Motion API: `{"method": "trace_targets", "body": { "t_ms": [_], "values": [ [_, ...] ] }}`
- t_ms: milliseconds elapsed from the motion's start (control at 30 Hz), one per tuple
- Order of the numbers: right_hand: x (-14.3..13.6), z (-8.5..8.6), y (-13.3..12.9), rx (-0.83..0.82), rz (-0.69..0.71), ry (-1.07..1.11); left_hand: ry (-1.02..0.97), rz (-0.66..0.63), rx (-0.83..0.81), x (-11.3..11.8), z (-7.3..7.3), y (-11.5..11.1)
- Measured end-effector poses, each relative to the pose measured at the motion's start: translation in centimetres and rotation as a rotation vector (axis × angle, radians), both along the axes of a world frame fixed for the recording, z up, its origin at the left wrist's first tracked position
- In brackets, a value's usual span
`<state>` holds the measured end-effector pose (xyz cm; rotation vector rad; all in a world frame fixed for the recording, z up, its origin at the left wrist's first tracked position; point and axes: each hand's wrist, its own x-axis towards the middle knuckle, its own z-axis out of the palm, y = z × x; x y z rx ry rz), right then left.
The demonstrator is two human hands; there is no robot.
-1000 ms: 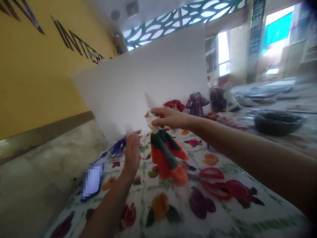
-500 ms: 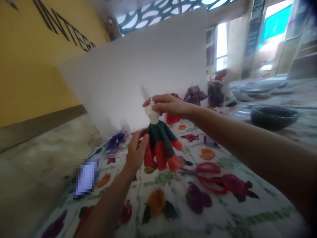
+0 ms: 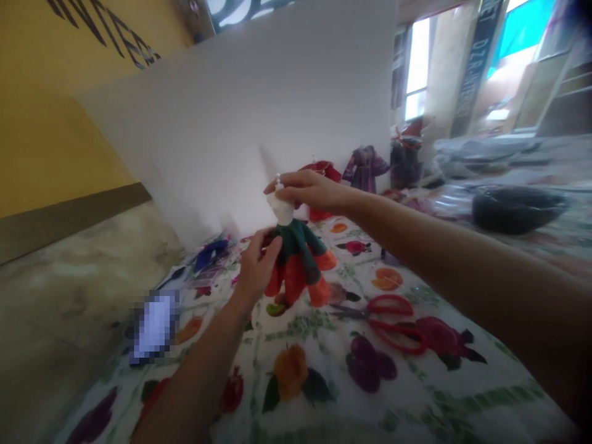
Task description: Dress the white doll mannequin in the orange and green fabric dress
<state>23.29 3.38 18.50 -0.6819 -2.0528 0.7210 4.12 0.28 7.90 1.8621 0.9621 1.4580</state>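
Note:
A small white dress form with a knobbed top wears a flared skirt, dark green above and orange-red below. From behind and above, my right hand grips the upper part of the form, its fingers across the shoulders and thumb in front. At the skirt's left side, my left hand has its thumb in front of the cloth, the fingers partly hidden behind it. Close by on the right lie red-handled scissors, their blades pointing toward the skirt hem.
Fruit-printed cloth covers the table. Behind stands a white board, with a red garment and a small purple robe before it. A dark bowl is at right. Left are a pixelated bright item and blue bits.
The view has tilted down a little. The dress form and skirt appear slightly higher and further left, with both hands still on them. The scissors stay on the cloth.

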Motion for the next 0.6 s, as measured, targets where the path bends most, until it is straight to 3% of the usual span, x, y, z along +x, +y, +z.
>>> {"method": "trace_targets", "body": {
  "t_ms": [133,267,500,600],
  "values": [
    [-0.2,-0.4,0.1,-0.018,-0.008,0.021,-0.035,-0.068,-0.025,0.0,1.0,1.5],
    [-0.2,-1.2,0.4,-0.03,0.019,0.069,-0.059,-0.311,-0.204,-0.7,1.7,3.2],
    [-0.2,-1.9,0.3,-0.143,0.144,0.088,-0.066,-0.572,-0.322,-1.8,0.7,4.1],
    [-0.5,-1.3,-0.3,-0.148,0.188,0.027,-0.037,-0.593,-0.336,-2.0,0.8,3.7]
  ]
}}
